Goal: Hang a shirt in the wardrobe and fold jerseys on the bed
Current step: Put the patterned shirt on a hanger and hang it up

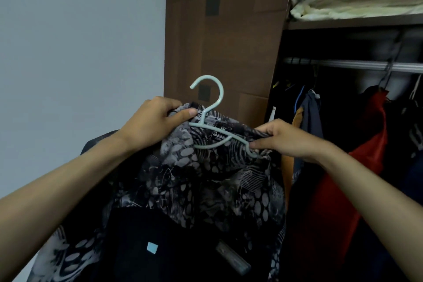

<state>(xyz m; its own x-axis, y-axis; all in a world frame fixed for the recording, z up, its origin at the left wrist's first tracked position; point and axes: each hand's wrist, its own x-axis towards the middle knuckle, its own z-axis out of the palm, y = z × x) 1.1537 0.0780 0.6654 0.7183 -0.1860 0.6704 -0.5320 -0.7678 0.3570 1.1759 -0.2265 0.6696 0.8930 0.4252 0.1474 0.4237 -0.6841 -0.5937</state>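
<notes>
Fitting the patterned shirt (206, 178) onto the pale blue hanger (214, 126) looks to be the step in hand, the first part of the task, with nothing yet on the rail. The left hand (151, 121) pinches the collar fabric just left of the hanger's neck, thumb pressed on the cloth; the right hand (283, 139) pinches the shirt's shoulder together with the right end of the hanger, so each grip is closed on the garment. The shirt hangs near the camera in front of the brown wardrobe door (224, 30), its body drooping down over something dark below. The hanger's hook stands upright and free above the collar. To the right and farther off, the open wardrobe shows a metal rail (357, 64) with a red garment (357, 178) and darker clothes already hung, and a shelf (357, 22) of wrapped bedding above. The left shoulder still seems bunched, so the next move probably calls for seating it on the hanger arm, then carrying the hook right and up to a free stretch of rail
</notes>
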